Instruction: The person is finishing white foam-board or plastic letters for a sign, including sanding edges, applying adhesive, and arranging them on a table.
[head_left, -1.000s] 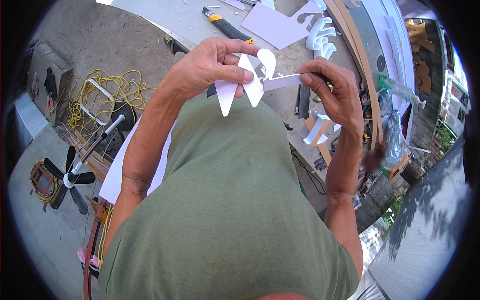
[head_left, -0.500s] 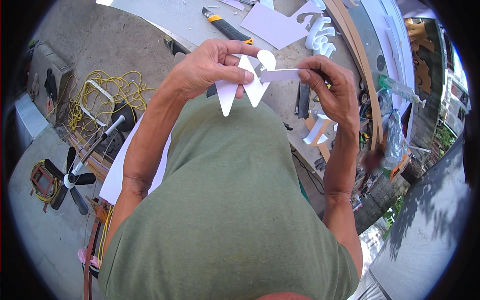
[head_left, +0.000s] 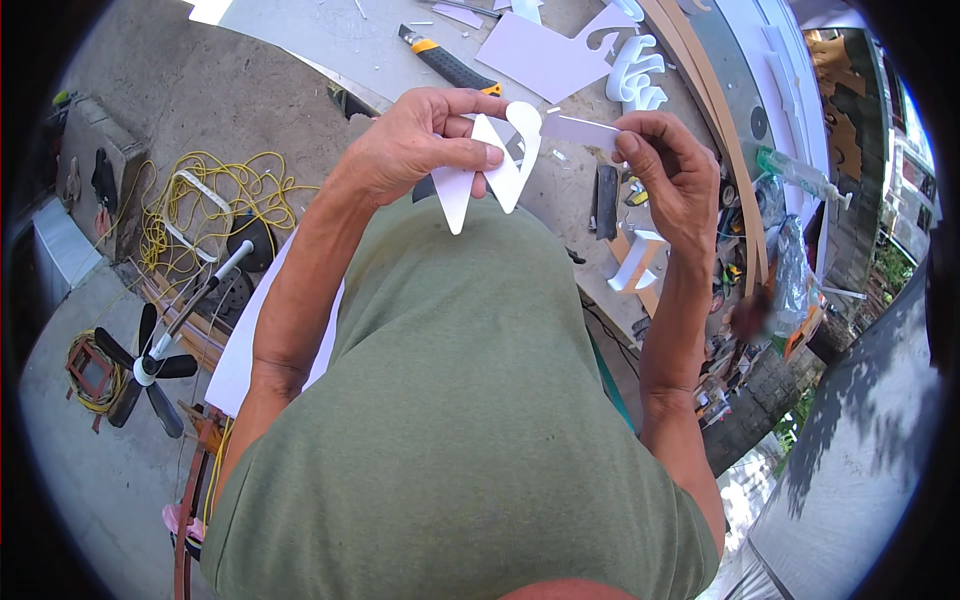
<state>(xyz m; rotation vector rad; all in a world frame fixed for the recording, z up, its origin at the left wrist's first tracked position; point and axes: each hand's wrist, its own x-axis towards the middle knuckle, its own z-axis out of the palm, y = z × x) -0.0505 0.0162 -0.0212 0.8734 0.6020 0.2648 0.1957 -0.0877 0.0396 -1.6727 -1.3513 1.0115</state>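
Observation:
A white, flat W-shaped letter cutout [head_left: 507,180] with a curled end is pinched between the thumb and fingers of my left hand [head_left: 408,145], its points facing me. My right hand [head_left: 675,180] grips a thin white strip [head_left: 580,131] by its right end. The strip's free left end lies close to the curled end of the letter; whether they touch I cannot tell. Beyond my hands, a black and yellow utility knife [head_left: 450,62] rests on the worktable [head_left: 345,45]. A purplish-white sheet offcut [head_left: 540,55] with curved cuts lies to its right.
White raised letter pieces [head_left: 637,75] stand behind my right hand, and another white piece [head_left: 635,262] sits below it. Long brown strips [head_left: 715,110] curve along the right side. A black fan [head_left: 145,372] and a tangled yellow cord [head_left: 205,200] are at the left.
My right hand has drawn the strip slightly right, away from the letter, and its left end now tips upward. My left hand keeps its hold on the letter with little movement.

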